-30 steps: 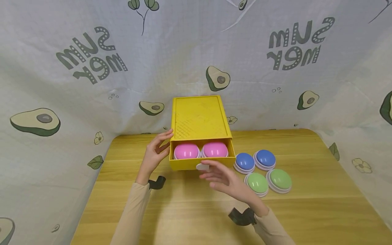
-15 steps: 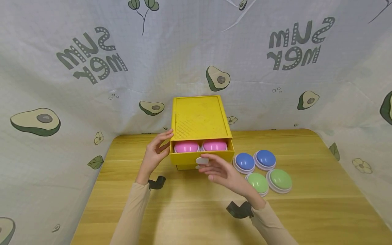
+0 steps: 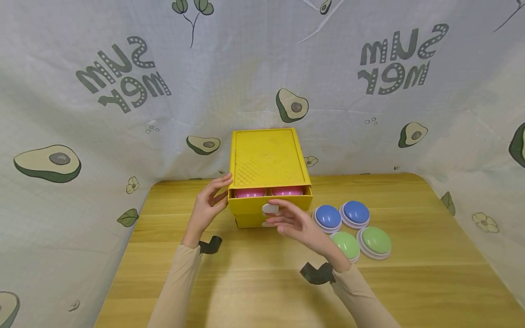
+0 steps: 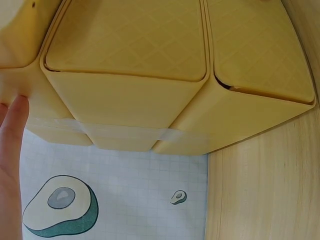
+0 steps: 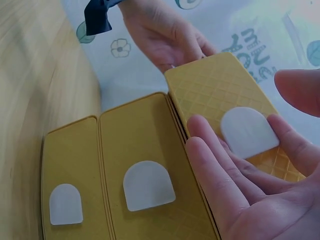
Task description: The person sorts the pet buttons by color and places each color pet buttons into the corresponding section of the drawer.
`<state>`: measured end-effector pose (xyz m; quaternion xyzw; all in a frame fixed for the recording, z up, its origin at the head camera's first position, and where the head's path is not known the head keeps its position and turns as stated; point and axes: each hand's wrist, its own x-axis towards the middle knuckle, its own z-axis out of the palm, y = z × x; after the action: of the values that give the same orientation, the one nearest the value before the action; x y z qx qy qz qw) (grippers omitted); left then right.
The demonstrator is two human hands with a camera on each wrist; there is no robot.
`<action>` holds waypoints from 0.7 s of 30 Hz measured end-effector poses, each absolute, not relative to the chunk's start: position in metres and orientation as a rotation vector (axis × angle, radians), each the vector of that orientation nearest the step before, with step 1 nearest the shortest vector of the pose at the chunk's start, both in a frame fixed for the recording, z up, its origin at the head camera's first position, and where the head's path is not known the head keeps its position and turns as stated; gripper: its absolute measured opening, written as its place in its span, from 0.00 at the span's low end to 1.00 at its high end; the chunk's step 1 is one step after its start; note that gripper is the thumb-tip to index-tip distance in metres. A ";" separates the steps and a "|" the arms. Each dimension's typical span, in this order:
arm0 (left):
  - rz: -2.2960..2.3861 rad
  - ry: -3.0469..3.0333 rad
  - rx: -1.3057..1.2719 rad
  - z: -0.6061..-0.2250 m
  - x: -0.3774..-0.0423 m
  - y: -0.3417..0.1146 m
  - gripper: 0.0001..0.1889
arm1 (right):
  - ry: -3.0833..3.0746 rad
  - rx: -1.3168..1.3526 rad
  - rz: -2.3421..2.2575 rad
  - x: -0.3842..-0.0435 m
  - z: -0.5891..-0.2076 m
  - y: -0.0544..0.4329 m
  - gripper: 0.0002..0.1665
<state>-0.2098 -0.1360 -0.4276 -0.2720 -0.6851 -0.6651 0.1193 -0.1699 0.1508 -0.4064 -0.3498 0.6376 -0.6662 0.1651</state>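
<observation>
A yellow drawer cabinet stands at the table's back. Its top drawer sticks out slightly, showing two pink domed buttons whose fronts are hidden. My left hand rests against the cabinet's left side, fingertips near the top edge; the left wrist view catches only some fingers on the yellow wall. At the drawer front is my right hand, its fingers loosely extended. In the right wrist view, one fingertip touches the side of the white tab handle, and the other fingers lie by the drawer's lower edge.
To the cabinet's right, two blue domed buttons and two green ones sit on the wooden table. Lower drawers with white tabs sit flush. An avocado-print cloth hangs close behind.
The top drawer has slid back into the cabinet, covering more of the pink buttons. My right hand has moved forward with it. The left hand has stayed put.
</observation>
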 end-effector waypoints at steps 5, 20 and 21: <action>-1.935 -2.001 -0.799 -0.428 -0.210 -0.136 0.22 | 1.803 -0.962 -1.933 -0.175 -0.408 0.149 0.32; -1.897 -2.008 -0.811 -0.429 -0.210 -0.135 0.22 | 1.846 -0.889 -1.965 -0.186 -0.403 0.141 0.32; -1.894 -2.006 -0.815 -0.429 -0.210 -0.135 0.22 | 1.849 -0.891 -1.970 -0.187 -0.403 0.140 0.32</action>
<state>-0.2097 -0.1352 -0.4292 -0.2808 -0.6912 -0.6526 0.1321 -0.1869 0.1403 -0.4033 -0.3098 0.6427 -0.6849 0.1478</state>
